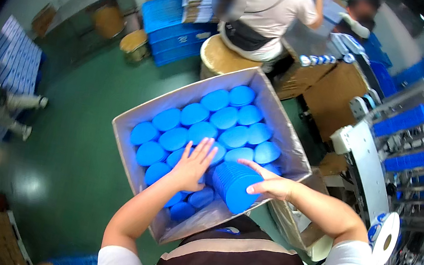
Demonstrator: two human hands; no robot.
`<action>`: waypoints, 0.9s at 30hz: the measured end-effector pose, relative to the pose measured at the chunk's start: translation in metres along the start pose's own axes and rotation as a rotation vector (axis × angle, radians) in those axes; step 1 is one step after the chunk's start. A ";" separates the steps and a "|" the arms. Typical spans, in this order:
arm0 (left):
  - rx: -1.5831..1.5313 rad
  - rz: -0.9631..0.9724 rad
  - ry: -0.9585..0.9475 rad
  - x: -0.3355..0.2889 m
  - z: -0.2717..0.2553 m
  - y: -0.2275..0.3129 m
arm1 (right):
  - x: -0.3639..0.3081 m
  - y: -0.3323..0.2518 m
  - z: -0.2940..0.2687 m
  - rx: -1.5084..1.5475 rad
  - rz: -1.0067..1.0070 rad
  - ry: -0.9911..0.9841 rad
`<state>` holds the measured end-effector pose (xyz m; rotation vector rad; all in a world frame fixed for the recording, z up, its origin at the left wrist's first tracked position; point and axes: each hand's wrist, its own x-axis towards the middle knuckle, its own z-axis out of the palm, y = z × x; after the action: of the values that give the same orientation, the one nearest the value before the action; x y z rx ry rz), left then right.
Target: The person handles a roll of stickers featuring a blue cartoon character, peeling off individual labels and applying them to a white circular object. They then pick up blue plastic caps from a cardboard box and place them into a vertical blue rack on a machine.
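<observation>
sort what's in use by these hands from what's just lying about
In use: right hand, tilted blue stack it grips, left hand, packed blue pieces, open box

Just around: blue crates, small round stool, white roll

We see an open carton (pixel 277 115) carrying close-packed blue round stacks (pixel 166 119) in rows; the green floor (pixel 78 110) carries blue crates (pixel 166 32) and a tan-topped round stool (pixel 134 41).
</observation>
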<state>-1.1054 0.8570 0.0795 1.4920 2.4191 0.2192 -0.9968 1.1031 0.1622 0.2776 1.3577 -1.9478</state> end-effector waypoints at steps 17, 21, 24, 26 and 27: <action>-0.342 0.724 0.122 0.299 -0.046 0.322 | -0.292 0.107 -0.191 -0.858 -0.536 1.084; -0.259 0.841 0.137 0.382 -0.052 0.383 | -0.317 0.105 -0.244 -0.879 -0.644 1.440; -0.229 0.783 0.031 0.418 -0.031 0.388 | -0.310 0.110 -0.272 -0.787 -0.315 1.467; -0.258 0.748 -0.013 0.426 -0.026 0.390 | -0.310 0.114 -0.279 -0.770 -0.366 1.462; -0.279 0.722 -0.047 0.428 -0.024 0.388 | -0.309 0.116 -0.280 -0.760 -0.393 1.459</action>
<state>-0.9651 1.4144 0.1395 2.1191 1.6270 0.6268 -0.7632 1.4662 0.1309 1.2449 3.0985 -1.1473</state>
